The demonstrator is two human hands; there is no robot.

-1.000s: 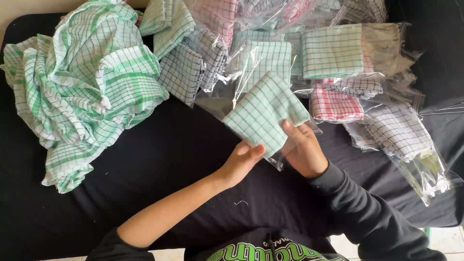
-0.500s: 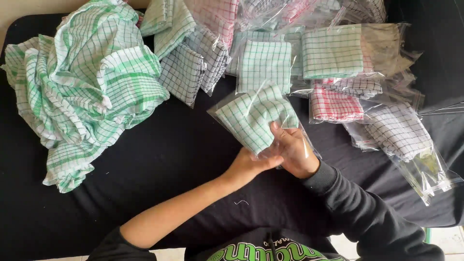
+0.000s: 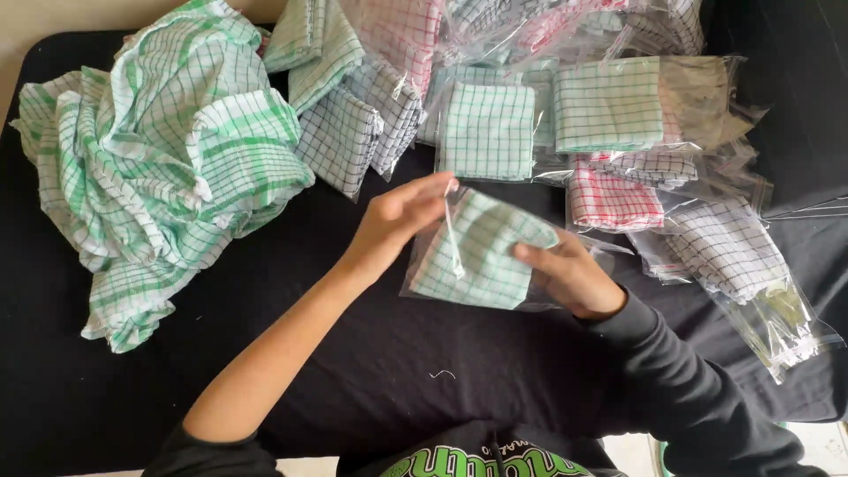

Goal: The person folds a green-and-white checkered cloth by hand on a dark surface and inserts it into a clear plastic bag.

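Both hands meet over one folded green-and-white checked cloth in a clear plastic bag (image 3: pixel 481 256), held just above the black fabric surface (image 3: pixel 371 371). Left hand (image 3: pixel 397 216) pinches the bag's upper left edge between fingertips and thumb, while right hand (image 3: pixel 565 278) clasps the packet's right side, its fingers pressed onto the cloth.

Judging by how things lie, the packing looks partly done. A spread of already bagged checked cloths (image 3: pixel 609 115), green, red and grey, lies along the top and right, some overlapping. A big loose heap of unfolded green checked cloths (image 3: pixel 168 168) sits well apart at the left, and a few folded but unbagged grey checked cloths (image 3: pixel 353 132) rest between heap and packets, so plenty appears left.

The cloth in hand is a neat square, slightly rumpled at its top right corner, mostly inside the bag; whether the bag's mouth is sealed I cannot tell.
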